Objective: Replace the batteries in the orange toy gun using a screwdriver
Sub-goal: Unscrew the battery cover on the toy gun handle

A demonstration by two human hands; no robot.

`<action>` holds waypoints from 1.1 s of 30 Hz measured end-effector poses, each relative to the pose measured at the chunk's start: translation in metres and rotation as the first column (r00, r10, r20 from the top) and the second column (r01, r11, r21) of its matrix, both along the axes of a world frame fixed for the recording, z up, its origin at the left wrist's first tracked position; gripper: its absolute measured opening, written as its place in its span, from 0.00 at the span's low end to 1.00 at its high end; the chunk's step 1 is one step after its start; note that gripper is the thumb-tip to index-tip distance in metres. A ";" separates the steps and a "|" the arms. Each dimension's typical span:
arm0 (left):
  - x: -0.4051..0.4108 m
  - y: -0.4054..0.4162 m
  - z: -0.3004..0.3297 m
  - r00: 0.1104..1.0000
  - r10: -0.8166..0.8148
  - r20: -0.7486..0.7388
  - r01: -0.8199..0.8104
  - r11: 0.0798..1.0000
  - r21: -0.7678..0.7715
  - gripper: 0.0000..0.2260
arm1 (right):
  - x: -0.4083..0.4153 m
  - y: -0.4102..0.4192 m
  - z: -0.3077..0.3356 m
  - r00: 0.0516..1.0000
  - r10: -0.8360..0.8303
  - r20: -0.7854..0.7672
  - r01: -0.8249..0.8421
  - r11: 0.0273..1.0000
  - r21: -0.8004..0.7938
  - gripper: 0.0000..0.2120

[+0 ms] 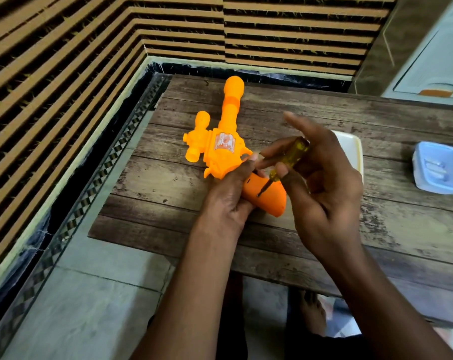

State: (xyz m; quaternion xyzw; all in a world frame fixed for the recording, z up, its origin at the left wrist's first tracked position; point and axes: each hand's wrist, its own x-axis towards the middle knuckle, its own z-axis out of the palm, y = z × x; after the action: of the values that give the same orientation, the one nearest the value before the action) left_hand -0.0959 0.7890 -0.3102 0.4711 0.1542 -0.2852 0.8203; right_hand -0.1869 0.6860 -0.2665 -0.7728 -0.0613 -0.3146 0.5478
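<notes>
Screwdriver tip in the grip screw

My left hand (229,201) clamps the orange plastic toy gun (226,141) on the weathered wooden table (376,229); my right hand (321,183) pinches the amber-handled screwdriver (297,154), half hiding a white tray (351,149); a blue lidded box (440,167) sits well apart.

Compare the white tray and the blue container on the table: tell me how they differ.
The white tray is pale cream and mostly hidden behind the right hand; the blue container is light blue and in full view. The white tray lies near the table's middle; the blue container sits farther right, near the frame edge. Both rest on the wooden table.
</notes>
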 end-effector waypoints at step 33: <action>0.007 -0.001 -0.009 1.000 -0.014 0.010 0.015 0.998 -0.068 0.14 | 0.008 -0.008 -0.010 0.997 -0.078 0.017 0.079 0.992 -0.100 0.24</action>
State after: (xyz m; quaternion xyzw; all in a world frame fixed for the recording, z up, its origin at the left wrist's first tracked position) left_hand -0.0890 0.7876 -0.3197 0.4455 0.1372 -0.2939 0.8345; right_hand -0.1791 0.6784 -0.2767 -0.7992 -0.0500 -0.3373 0.4949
